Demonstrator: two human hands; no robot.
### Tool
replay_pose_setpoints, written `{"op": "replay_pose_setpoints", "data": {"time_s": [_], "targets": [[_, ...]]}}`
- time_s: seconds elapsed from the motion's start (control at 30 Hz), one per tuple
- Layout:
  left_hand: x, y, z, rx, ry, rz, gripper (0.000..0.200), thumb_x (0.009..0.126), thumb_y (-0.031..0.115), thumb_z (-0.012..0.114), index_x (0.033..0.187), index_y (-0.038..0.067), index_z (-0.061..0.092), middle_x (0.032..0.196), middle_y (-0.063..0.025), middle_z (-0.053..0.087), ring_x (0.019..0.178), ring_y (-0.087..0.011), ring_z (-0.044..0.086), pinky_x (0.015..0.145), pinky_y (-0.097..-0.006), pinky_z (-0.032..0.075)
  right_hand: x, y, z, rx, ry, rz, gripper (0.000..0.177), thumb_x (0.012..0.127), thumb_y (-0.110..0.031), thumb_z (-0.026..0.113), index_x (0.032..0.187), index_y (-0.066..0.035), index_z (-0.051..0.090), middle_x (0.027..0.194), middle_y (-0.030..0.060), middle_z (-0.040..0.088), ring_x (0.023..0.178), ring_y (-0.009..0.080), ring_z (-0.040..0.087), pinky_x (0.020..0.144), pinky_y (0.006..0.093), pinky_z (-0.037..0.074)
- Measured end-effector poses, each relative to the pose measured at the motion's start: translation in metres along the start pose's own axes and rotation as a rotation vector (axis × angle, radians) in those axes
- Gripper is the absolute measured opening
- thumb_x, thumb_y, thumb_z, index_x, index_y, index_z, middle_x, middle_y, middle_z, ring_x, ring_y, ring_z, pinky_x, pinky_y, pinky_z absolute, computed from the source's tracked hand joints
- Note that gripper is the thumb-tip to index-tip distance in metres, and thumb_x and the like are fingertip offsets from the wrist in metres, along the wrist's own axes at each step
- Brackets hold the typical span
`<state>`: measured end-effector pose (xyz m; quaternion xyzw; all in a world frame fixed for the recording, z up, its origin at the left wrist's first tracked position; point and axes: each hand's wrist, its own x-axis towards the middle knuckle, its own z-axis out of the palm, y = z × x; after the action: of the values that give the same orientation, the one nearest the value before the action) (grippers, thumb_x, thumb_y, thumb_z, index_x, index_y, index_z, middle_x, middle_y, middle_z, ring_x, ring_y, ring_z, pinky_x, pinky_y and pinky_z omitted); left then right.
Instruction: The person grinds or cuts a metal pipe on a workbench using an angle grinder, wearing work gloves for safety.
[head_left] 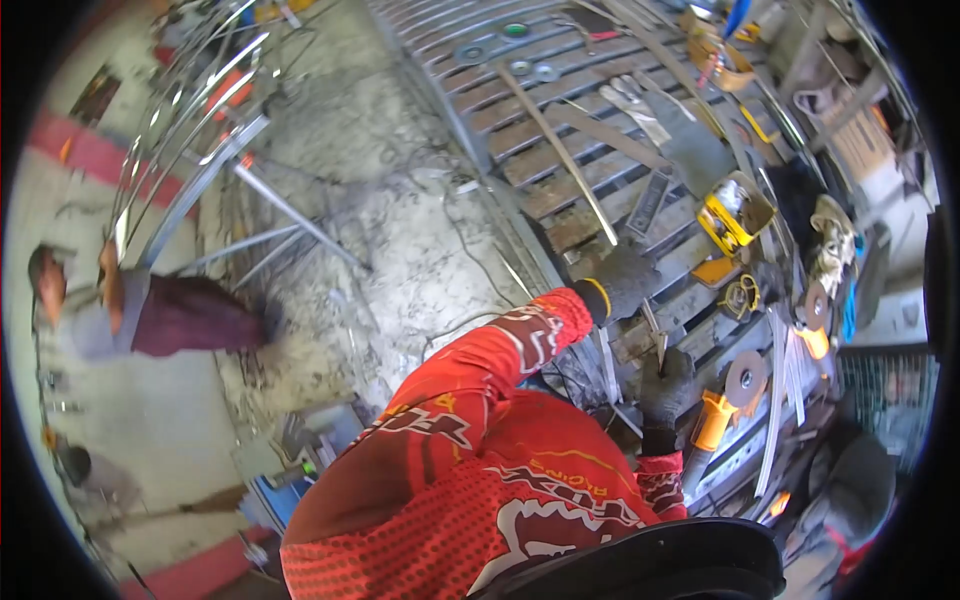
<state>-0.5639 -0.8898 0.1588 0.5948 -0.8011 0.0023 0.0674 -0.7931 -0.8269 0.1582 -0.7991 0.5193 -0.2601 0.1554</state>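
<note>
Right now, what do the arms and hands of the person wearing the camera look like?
The left hand and right hand wear dark grey gloves. A yellow band shows at the left wrist. The left sleeve is bright red, with white lettering and dark patches. The right sleeve is red too, with dark and pale markings.

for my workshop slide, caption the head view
Gloved left hand and right hand at a slatted bench, a grinder near the right.

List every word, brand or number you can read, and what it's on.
"RACING", probably: small yellow lettering on the red shirt.
Large white lettering on the shirt and left sleeve: too distorted.
Grinder disc markings: too small.
Cardboard box markings: too blurred.
</note>
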Motion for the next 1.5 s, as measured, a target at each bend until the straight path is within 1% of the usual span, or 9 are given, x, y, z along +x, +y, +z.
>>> {"op": "replay_pose_setpoints", "data": {"time_s": [0.13, 0.27, 0.4, 0.47, 0.7, 1.2, 1.3, 1.43, 1.5], "targets": [[-0.020, 0.021, 0.016, 0.044, -0.158, -0.089, 0.018, 0.081, 0.019, 0.065, 0.095, 0.014, 0.074, 0.083, -0.0095, 0.071, 0.089, -0.0308, 0.071, 0.084, -0.0517, 0.048, -0.011, 0.009, 0.000, 0.073, 0.032, 0.005, 0.020, 0.083, -0.019, 0.073, 0.080, -0.004, 0.060, 0.073, 0.0143, 0.056, 0.070, 0.0341, 0.058, 0.061, 0.0445, 0.044], [-0.073, 0.062, -0.063, -0.012, -0.337, -0.004, 0.013, 0.074, 0.023, 0.069, 0.081, 0.013, 0.073, 0.074, -0.0101, 0.069, 0.072, -0.0308, 0.070, 0.067, -0.0478, 0.049, -0.015, 0.012, 0.000, 0.147, -0.012, -0.065, 0.024, 0.083, -0.021, 0.074, 0.079, -0.005, 0.057, 0.072, 0.0137, 0.053, 0.069, 0.0344, 0.054, 0.063, 0.0445, 0.042], [-0.123, 0.092, -0.084, -0.166, -0.055, -0.145, 0.020, 0.074, 0.026, 0.069, 0.086, 0.011, 0.072, 0.072, -0.0114, 0.069, 0.069, -0.0332, 0.070, 0.062, -0.0483, 0.050, -0.015, 0.042, 0.013, 0.116, -0.084, -0.160, 0.023, 0.080, -0.019, 0.074, 0.082, -0.004, 0.057, 0.076, 0.0143, 0.052, 0.076, 0.0357, 0.053, 0.068, 0.0437, 0.043], [-0.145, 0.099, -0.123, -0.378, -0.177, -0.386, 0.027, 0.076, 0.028, 0.069, 0.094, 0.009, 0.070, 0.070, -0.0142, 0.068, 0.070, -0.0376, 0.070, 0.063, -0.0529, 0.051, -0.013, 0.034, 0.010, 0.184, -0.008, -0.253, 0.022, 0.079, -0.017, 0.075, 0.083, -0.003, 0.058, 0.076, 0.0146, 0.052, 0.075, 0.0352, 0.053, 0.068, 0.0439, 0.043], [-0.282, 0.121, -0.086, -0.664, 0.075, -1.005, 0.031, 0.086, 0.040, 0.065, 0.094, 0.011, 0.067, 0.077, -0.0189, 0.069, 0.079, -0.0433, 0.069, 0.071, -0.0548, 0.053, -0.009, 0.034, 0.013, 0.097, -0.061, -0.186, 0.027, 0.086, -0.024, 0.074, 0.087, 0.000, 0.062, 0.082, 0.0178, 0.058, 0.077, 0.0375, 0.057, 0.071, 0.0471, 0.046], [-0.494, 0.233, -0.033, -0.873, 0.410, -1.142, 0.025, 0.085, 0.032, 0.068, 0.093, 0.009, 0.064, 0.078, -0.0220, 0.066, 0.077, -0.0455, 0.065, 0.068, -0.0518, 0.050, -0.017, 0.049, 0.028, -0.092, -0.063, -0.244, 0.041, 0.099, -0.035, 0.057, 0.101, 0.006, 0.061, 0.098, 0.0261, 0.060, 0.090, 0.0454, 0.057, 0.080, 0.0531, 0.046], [-0.525, 0.243, 0.000, -0.820, 0.384, -1.348, 0.018, 0.086, 0.026, 0.065, 0.090, 0.009, 0.063, 0.084, -0.0208, 0.066, 0.080, -0.0452, 0.063, 0.069, -0.0512, 0.049, -0.017, 0.047, 0.028, -0.125, -0.083, -0.178, 0.044, 0.100, -0.037, 0.055, 0.104, 0.006, 0.061, 0.101, 0.0262, 0.061, 0.092, 0.0454, 0.059, 0.083, 0.0536, 0.047], [-0.576, 0.246, 0.024, -0.783, 0.301, -1.318, 0.021, 0.087, 0.029, 0.065, 0.085, 0.008, 0.063, 0.086, -0.0171, 0.068, 0.084, -0.0425, 0.062, 0.072, -0.0487, 0.050, -0.019, 0.043, 0.033, -0.136, -0.059, -0.146, 0.047, 0.101, -0.041, 0.052, 0.107, 0.005, 0.062, 0.105, 0.0274, 0.062, 0.097, 0.0466, 0.060, 0.085, 0.0537, 0.047], [-0.599, 0.252, 0.046, -0.504, 0.225, -1.143, 0.028, 0.089, 0.037, 0.064, 0.085, 0.009, 0.068, 0.086, -0.0140, 0.069, 0.090, -0.0392, 0.061, 0.076, -0.0476, 0.052, -0.020, 0.046, 0.033, -0.216, -0.033, -0.243, 0.048, 0.101, -0.042, 0.052, 0.107, 0.005, 0.062, 0.105, 0.0275, 0.062, 0.097, 0.0469, 0.060, 0.085, 0.0537, 0.047]]}}
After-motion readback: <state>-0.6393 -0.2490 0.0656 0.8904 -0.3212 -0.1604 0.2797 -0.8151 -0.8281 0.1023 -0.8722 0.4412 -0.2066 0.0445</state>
